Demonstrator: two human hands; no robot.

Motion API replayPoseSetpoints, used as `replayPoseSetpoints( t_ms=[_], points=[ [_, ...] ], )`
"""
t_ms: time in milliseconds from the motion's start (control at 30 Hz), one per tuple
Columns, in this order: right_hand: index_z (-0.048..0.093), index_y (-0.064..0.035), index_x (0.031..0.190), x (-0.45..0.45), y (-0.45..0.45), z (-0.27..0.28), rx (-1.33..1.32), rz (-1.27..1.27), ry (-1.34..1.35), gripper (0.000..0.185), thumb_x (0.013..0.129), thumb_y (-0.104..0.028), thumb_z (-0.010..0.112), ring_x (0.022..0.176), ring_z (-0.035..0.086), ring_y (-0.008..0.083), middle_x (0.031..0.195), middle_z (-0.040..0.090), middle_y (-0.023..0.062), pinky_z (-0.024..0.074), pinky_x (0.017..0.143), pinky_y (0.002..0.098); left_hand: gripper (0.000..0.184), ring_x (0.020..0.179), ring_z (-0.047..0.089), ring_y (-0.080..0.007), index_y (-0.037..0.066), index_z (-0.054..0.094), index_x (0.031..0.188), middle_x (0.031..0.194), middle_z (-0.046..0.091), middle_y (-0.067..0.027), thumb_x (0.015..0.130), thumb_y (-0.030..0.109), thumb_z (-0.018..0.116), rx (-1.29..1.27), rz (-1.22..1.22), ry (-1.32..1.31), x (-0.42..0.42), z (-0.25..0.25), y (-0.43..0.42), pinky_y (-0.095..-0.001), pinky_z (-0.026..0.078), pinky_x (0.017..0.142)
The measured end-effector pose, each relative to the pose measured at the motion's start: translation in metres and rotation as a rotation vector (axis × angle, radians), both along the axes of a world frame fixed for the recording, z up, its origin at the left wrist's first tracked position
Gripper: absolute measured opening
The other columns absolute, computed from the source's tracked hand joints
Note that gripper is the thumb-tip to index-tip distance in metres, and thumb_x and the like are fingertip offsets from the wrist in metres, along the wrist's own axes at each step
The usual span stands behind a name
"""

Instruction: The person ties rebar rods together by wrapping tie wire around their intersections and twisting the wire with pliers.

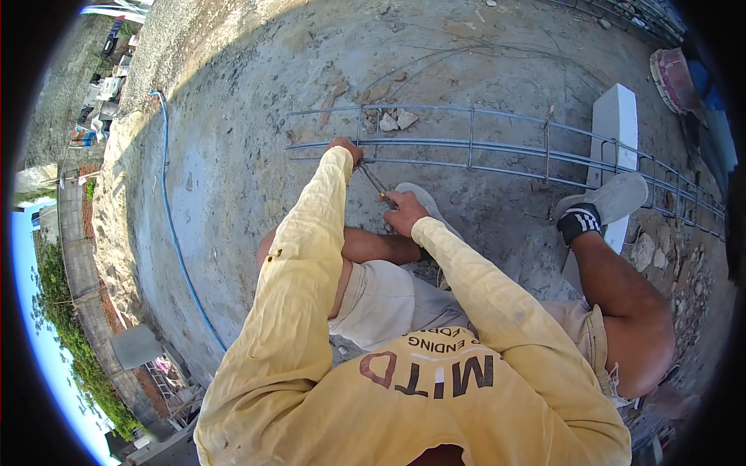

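Note:
My left hand point(344, 150) is closed at the left end of a long rebar cage point(509, 144), by one of its stirrups. Whether a thin wire is also in those fingers is too small to tell. My right hand point(406, 213) is wrapped round the handles of a pair of pincers point(374, 181). Their metal head reaches up to the lower bars, right beside my left hand. The cage consists of long steel bars with rectangular stirrups across them, and it runs off to the right.
A pale block point(615, 116) stands under the cage at the right, close to my sandaled foot point(602, 203). Stone pieces point(398, 119) lie behind the bars. A blue hose point(172, 225) crosses the concrete ground at left. A worn bucket point(673, 80) is at far right.

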State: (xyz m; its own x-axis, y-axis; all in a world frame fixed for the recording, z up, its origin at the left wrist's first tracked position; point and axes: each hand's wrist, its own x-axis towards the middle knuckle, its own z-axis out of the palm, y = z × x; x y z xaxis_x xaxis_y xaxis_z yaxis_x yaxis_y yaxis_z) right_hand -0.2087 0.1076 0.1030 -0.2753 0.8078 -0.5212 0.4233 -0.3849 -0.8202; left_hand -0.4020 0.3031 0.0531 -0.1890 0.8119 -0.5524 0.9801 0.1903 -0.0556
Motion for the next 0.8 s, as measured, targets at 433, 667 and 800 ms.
replayPoseSetpoints(
  t_ms=[433, 667, 800],
  points=[
    [0.053, -0.0131, 0.13, -0.014, -0.015, 0.0, 0.041, -0.071, -0.062, 0.048, 0.084, -0.023, 0.061, 0.11, 0.055, 0.0454, 0.129, 0.043, 0.0233, 0.0445, 0.097, 0.0488, 0.016, 0.064, 0.07, -0.0196, 0.01, 0.072, 0.083, 0.071, 0.07, -0.0053, 0.08, 0.024, 0.067, -0.059, -0.033, 0.052, -0.006, -0.014, 0.002, -0.0333, 0.057, 0.066],
    [0.053, -0.0035, 0.125, -0.019, -0.013, 0.003, -0.088, -0.041, -0.21, 0.049, 0.095, -0.043, 0.05, 0.104, 0.06, 0.0436, 0.102, 0.062, 0.0219, 0.047, 0.091, 0.0503, 0.027, 0.075, 0.071, -0.0227, 0.022, 0.07, 0.103, 0.086, 0.072, -0.0037, 0.077, 0.028, 0.069, -0.107, -0.176, 0.114, -0.014, -0.025, 0.005, -0.0345, 0.057, 0.071],
    [0.055, 0.0001, 0.12, -0.015, -0.004, -0.009, -0.366, -0.113, 0.234, 0.054, 0.097, -0.047, 0.046, 0.083, 0.066, 0.0387, 0.086, 0.067, 0.0204, 0.0499, 0.083, 0.0481, 0.026, 0.069, 0.07, -0.0214, 0.013, 0.073, 0.088, 0.077, 0.072, -0.0062, 0.08, 0.037, 0.068, -0.084, -0.399, 0.109, -0.033, -0.043, 0.009, -0.0342, 0.056, 0.069]
  ],
)
